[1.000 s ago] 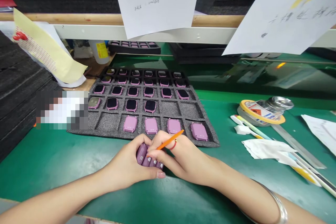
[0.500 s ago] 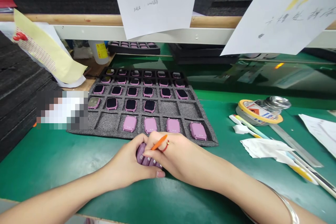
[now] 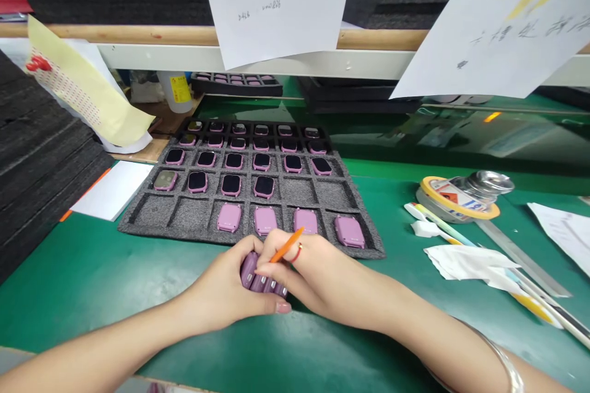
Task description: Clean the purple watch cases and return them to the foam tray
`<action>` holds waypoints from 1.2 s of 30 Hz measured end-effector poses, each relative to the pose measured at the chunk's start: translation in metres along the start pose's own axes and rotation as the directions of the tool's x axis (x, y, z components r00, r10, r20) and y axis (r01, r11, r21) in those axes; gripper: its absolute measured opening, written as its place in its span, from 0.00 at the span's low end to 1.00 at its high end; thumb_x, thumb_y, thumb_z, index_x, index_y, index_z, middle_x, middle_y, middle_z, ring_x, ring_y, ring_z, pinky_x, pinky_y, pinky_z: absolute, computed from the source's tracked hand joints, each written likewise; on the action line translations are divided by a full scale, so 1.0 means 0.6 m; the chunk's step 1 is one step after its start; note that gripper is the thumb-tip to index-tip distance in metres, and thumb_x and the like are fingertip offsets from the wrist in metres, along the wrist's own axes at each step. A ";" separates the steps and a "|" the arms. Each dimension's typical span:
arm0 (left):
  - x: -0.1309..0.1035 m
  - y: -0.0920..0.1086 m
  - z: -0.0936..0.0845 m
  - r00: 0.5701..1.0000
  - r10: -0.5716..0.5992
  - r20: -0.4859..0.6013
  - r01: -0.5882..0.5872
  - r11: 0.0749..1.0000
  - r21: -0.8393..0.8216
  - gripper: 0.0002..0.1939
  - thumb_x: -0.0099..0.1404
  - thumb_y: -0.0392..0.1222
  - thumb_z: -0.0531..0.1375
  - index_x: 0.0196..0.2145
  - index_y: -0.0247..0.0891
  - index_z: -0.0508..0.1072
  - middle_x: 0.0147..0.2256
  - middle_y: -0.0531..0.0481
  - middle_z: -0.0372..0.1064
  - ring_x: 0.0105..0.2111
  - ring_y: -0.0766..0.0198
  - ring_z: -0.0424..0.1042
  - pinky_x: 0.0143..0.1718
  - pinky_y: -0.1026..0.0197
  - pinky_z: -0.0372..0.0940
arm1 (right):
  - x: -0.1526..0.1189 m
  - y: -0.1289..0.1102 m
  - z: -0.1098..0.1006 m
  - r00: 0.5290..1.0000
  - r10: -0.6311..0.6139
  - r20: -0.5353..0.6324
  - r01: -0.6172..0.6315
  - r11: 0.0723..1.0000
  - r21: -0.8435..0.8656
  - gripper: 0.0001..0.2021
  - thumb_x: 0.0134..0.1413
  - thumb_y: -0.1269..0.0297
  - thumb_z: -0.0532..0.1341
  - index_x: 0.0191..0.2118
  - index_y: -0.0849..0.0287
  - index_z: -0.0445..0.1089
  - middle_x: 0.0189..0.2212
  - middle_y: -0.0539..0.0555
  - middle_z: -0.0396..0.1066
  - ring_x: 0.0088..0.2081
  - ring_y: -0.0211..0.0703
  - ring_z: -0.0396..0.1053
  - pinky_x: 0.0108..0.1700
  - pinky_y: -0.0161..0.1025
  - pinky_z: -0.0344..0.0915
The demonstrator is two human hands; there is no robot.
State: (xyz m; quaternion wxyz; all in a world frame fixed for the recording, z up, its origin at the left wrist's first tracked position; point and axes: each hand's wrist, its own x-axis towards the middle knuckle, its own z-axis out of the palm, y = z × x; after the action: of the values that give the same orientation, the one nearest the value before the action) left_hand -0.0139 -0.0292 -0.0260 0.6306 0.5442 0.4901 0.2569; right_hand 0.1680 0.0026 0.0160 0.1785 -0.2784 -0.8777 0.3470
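My left hand point(image 3: 219, 291) is closed around a row of purple watch cases point(image 3: 258, 283) standing side by side on the green table. In my right hand point(image 3: 318, 264) a thin orange stick point(image 3: 289, 242) is pinched, its upper end slanting up to the right. Its lower tip is hidden by my fingers, over the cases. Just beyond my hands lies a dark grey foam tray point(image 3: 190, 215) with square pockets. Several watches with black screens point(image 3: 231, 185) fill its back rows, and pink watch cases point(image 3: 229, 217) lie back side up in its front row.
To the right are a roll of tape point(image 3: 433, 199), toothbrushes point(image 3: 436, 230), a crumpled white tissue point(image 3: 468, 265) and a steel ruler point(image 3: 525, 261). Stacked black foam point(image 3: 41, 166) stands at the left beside a white paper pad point(image 3: 113, 191). Paper sheets point(image 3: 279, 6) hang from the shelf above.
The view has shifted slightly. The orange stick's upper end has moved a little up and right with my right fingers. My left hand keeps its hold on the cases.
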 end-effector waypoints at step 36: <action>-0.001 0.005 -0.007 0.996 -0.074 0.045 0.075 0.997 -0.014 0.25 0.47 0.43 0.75 0.38 0.41 0.66 0.33 0.58 0.68 0.33 0.64 0.64 0.36 0.62 0.59 | -0.005 0.043 -0.024 0.998 -0.054 -0.013 0.056 0.929 0.366 0.07 0.67 0.71 0.58 0.39 0.61 0.73 0.37 0.54 0.76 0.38 0.38 0.74 0.43 0.35 0.71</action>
State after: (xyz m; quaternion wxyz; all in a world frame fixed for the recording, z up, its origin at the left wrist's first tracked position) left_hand -0.0171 -0.0271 -0.0224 0.6547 0.5261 0.4939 0.2249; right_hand 0.1871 0.0233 0.0073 0.2383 -0.2160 -0.8047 0.4990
